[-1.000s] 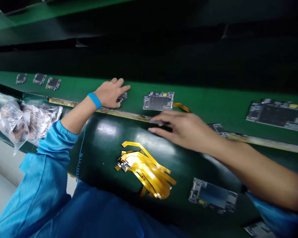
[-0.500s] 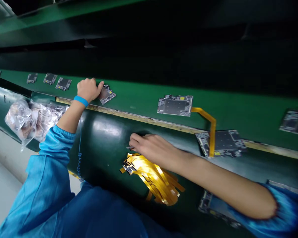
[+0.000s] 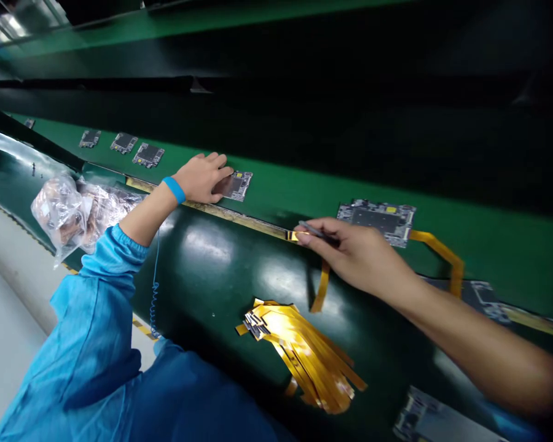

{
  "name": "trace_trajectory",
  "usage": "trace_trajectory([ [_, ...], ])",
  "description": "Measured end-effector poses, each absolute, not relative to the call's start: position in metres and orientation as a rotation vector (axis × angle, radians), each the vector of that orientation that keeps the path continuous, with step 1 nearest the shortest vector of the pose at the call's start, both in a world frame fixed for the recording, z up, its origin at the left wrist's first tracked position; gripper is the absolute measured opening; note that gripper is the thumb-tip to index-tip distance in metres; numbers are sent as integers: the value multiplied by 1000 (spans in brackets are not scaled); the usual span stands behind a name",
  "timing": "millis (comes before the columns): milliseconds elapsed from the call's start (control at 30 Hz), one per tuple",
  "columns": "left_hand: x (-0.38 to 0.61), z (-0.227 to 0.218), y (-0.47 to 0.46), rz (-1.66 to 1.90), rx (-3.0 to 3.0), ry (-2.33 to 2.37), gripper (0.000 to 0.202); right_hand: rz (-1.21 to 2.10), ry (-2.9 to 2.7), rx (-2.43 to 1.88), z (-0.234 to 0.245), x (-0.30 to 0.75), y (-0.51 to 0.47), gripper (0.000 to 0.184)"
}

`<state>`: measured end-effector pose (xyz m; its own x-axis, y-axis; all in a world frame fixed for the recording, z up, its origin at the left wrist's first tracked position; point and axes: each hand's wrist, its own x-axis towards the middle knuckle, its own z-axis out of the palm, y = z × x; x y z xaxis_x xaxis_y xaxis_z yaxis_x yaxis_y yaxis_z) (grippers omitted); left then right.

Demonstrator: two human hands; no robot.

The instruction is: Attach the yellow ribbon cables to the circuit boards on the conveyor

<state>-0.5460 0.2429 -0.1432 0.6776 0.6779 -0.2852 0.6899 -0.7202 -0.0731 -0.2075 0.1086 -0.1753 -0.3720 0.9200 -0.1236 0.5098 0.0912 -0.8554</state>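
My left hand (image 3: 205,178), a blue band at its wrist, grips the left end of a circuit board (image 3: 239,186) lying on the green belt. Its thumb is at the near side and its fingers reach over the far side. Right of it, my right hand (image 3: 350,245) is closed on an orange flex cable (image 3: 321,288), whose dark-tipped end points left toward that board. A thin dark stick-like tool (image 3: 311,228) is in the same hand. Below lies a fanned pile of orange flex cables (image 3: 308,356).
Beyond my right hand lies a board (image 3: 378,221) with a flex cable (image 3: 437,245) attached, overlapping another board (image 3: 483,298). Several boards (image 3: 148,155) sit farther left on the belt (image 3: 286,190). Clear plastic bags (image 3: 74,212) rest left; a coiled blue cord (image 3: 154,307) hangs nearby.
My right hand has lifted away from the pile with a flex cable and moved up to the belt's edge. My left hand has shifted its hold on the board, now lying straighter. The view has shifted.
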Motion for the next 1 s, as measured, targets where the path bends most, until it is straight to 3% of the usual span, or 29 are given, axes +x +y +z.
trace_trajectory([
  [267,-527,-148,223,-164,2693,1423,49,1376,-1669,-1498,-180,-223,148,73],
  [433,-485,-152,212,-41,2500,1586,28,1450,-1598,-1514,-177,-234,173,77],
  [700,-458,-154,207,-75,2442,1590,25,1732,-1927,-1315,-144,-245,133,66],
  [933,-445,-152,203,-111,2429,1644,28,1474,-2116,-996,-149,-256,102,36],
  [1000,-443,-155,203,-108,2428,1650,27,1476,-2040,-971,-148,-256,101,34],
])
